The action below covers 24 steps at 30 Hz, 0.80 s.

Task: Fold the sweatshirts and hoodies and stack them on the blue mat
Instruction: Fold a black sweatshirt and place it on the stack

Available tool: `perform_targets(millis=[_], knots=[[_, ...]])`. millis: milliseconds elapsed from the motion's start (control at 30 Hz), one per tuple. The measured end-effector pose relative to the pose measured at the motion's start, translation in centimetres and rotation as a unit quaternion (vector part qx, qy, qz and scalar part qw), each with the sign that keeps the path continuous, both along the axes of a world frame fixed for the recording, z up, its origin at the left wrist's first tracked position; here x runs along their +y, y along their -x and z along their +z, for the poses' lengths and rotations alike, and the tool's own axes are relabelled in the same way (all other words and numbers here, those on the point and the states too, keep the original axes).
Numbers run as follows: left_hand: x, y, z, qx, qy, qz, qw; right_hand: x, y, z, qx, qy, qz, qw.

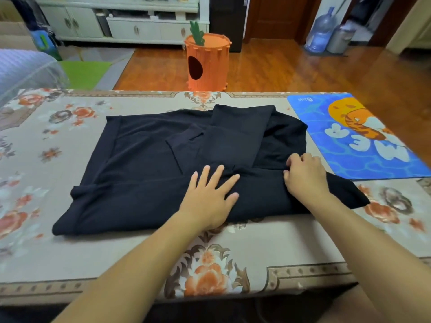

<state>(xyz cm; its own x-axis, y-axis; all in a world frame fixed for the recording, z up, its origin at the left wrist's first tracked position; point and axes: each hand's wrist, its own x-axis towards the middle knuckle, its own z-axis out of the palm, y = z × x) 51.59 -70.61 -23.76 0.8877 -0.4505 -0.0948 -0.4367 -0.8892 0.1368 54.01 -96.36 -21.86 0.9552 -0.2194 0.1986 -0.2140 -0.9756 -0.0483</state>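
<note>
Black sweatshirt (149,164) half-folded, frame centre on floral table (70,264). Left hand (211,194) flat, fingers spread, pressing. Right hand (305,176) curled, pinching fabric. Risk: folded sleeve slipping loose. Blue mat (373,159) right, bare.

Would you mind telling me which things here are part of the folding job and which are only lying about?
Part of the job:
- black sweatshirt, partly folded on the table
- blue mat, nothing stacked on it yet
- left hand, pressing flat on the fabric
- right hand, fingers curled on the fabric

Lying about:
- orange carrot-shaped bin
- water jug
- white cabinet
- green mat
</note>
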Motion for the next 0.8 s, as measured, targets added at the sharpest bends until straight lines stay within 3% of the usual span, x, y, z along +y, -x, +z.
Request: perform_targets(millis=[100, 167, 233, 367, 500, 600, 700, 800], knots=[[0.4, -0.8, -1.2, 0.020, -0.013, 0.010, 1.000, 2.5, 1.7, 0.9, -0.106, 0.046, 0.106, 0.988], [0.2, -0.8, -1.2, 0.036, -0.016, 0.006, 0.999, 3.6, 3.2, 0.0, -0.003, 0.061, 0.139, 0.988], [0.4, -1.0, -0.7, 0.069, 0.002, -0.005, 0.998, 3.0, 4.1, -1.3, 0.136, 0.032, 0.086, 0.987], [4.0, 0.1, 1.1, 0.068, 0.131, -0.037, 0.988, 1.9, 3.5, -2.0, 0.166, -0.014, 0.054, 0.985], [11.7, 3.8, 1.0, 0.020, -0.022, -0.019, 0.999, 2.2, 4.2, -2.2, 0.074, 0.016, 0.072, 0.995], [18.3, 4.4, 0.1, 0.052, -0.112, 0.046, 0.991, 3.0, 5.7, -1.3, -0.016, -0.020, 0.210, 0.977], [21.3, 3.8, 0.1, 0.071, -0.123, 0.051, 0.988, 3.6, 8.0, -1.7, 0.091, 0.052, 0.321, 0.941], [21.2, 3.4, 0.5, 0.072, -0.117, 0.028, 0.990, 2.0, 8.0, -1.7, 0.164, 0.099, 0.277, 0.942]])
